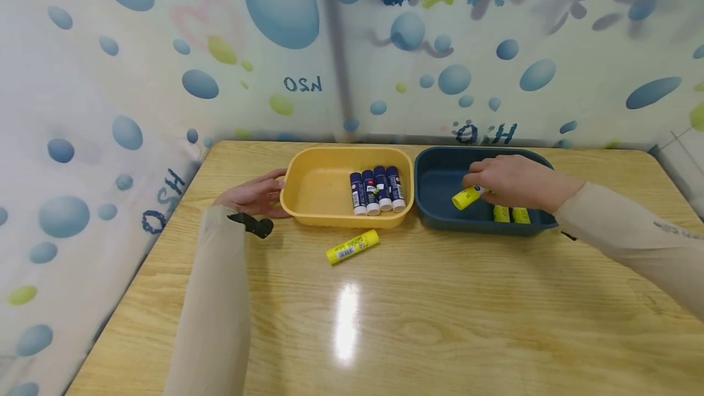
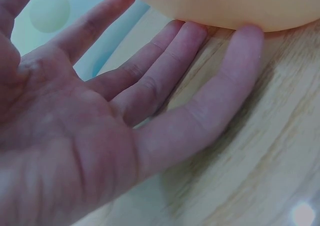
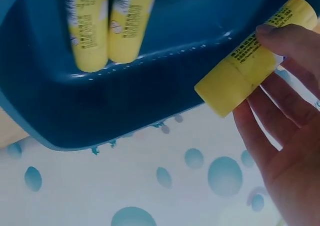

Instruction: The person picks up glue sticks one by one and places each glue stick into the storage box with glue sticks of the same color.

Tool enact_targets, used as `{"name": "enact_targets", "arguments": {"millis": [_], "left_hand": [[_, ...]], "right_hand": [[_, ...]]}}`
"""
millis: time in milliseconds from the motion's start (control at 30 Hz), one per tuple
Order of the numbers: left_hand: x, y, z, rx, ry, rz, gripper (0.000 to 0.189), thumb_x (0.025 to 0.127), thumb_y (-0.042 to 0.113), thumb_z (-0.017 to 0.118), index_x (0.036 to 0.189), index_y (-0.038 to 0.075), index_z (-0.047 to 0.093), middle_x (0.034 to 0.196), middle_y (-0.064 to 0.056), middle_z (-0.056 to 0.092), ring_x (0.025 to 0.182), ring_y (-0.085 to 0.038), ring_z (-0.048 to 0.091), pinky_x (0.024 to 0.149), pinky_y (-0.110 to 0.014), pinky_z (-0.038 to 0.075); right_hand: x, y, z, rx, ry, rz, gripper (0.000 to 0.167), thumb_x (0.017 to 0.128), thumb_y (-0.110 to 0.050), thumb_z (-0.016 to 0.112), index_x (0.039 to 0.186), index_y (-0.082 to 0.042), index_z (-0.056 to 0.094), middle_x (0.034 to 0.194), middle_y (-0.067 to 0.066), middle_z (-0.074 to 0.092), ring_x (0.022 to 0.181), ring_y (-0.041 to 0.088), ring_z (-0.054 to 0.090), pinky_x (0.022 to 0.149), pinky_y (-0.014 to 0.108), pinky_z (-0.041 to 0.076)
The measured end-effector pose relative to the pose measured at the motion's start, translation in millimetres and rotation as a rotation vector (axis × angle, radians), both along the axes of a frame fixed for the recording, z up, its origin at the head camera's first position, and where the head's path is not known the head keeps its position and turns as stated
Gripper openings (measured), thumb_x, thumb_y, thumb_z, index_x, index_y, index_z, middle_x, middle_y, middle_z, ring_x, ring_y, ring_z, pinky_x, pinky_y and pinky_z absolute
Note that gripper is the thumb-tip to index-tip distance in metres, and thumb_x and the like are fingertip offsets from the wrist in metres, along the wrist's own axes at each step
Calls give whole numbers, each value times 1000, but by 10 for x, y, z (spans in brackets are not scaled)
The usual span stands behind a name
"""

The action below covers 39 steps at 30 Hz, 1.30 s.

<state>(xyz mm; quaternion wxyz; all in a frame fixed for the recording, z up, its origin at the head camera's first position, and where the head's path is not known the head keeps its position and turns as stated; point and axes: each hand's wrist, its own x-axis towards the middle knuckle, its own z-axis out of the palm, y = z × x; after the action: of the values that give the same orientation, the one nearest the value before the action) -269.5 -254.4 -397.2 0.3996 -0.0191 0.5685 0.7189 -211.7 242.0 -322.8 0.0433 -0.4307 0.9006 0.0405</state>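
Note:
My right hand (image 1: 503, 181) hovers over the dark blue tray (image 1: 434, 212) and pinches a yellow glue stick (image 1: 467, 197) (image 3: 250, 58) between thumb and fingers. Two more yellow glue sticks (image 1: 511, 215) (image 3: 107, 20) lie side by side in that tray. My left hand (image 1: 255, 195) rests flat on the table, its straight fingers (image 2: 165, 70) touching the left wall of the yellow tray (image 1: 308, 212) (image 2: 225, 5). Several dark blue glue sticks (image 1: 377, 189) lie in a row at the yellow tray's right side. One yellow glue stick (image 1: 352, 246) lies on the table in front of it.
The wooden table (image 1: 418, 322) is boxed in at the back and left by a curtain printed with blue bubbles (image 1: 275, 47). The two trays stand side by side near the table's back edge. A light glare (image 1: 346, 322) shows on the wood at the front.

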Motion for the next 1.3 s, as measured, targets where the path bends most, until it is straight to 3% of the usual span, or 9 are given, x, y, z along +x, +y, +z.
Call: {"name": "enact_targets", "arguments": {"millis": [400, 800, 1033, 1300], "left_hand": [[3, 3, -9, -12, -14, 19, 51, 105, 13, 39, 152, 22, 22, 145, -10, 33, 121, -26, 46, 100, -55, 39], [0, -1, -19, 5, -17, 26, 47, 105, 10, 38, 149, 21, 27, 140, -11, 38, 117, -26, 49, 97, -54, 43], [5, 1, -13, 1, -12, 26, 49, 104, 11, 39, 150, 21, 26, 140, -10, 39, 117, -25, 50, 97, -54, 43], [7, 7, 12, 1, -55, 45, 50, 105, 12, 40, 151, 23, 24, 146, -10, 33, 121, -26, 46, 100, -56, 38]], "right_hand": [[-128, 39, -139, 81, -121, -23, 27, 78, 5, 74, 100, -11, 73, 95, 5, 63, 73, 22, 62, 65, 34, 54], [-192, 17, -339, 144, -136, 63, 24, 80, 10, 70, 86, -12, 73, 81, 0, 61, 68, 20, 58, 61, 36, 53], [-221, 4, -398, 175, -162, 69, 23, 79, 12, 70, 91, -7, 71, 85, 4, 63, 76, 24, 60, 70, 39, 54], [-221, -11, -390, 215, -165, 145, 22, 81, 11, 69, 97, -5, 69, 81, 5, 56, 68, 19, 54, 61, 34, 51]]}}
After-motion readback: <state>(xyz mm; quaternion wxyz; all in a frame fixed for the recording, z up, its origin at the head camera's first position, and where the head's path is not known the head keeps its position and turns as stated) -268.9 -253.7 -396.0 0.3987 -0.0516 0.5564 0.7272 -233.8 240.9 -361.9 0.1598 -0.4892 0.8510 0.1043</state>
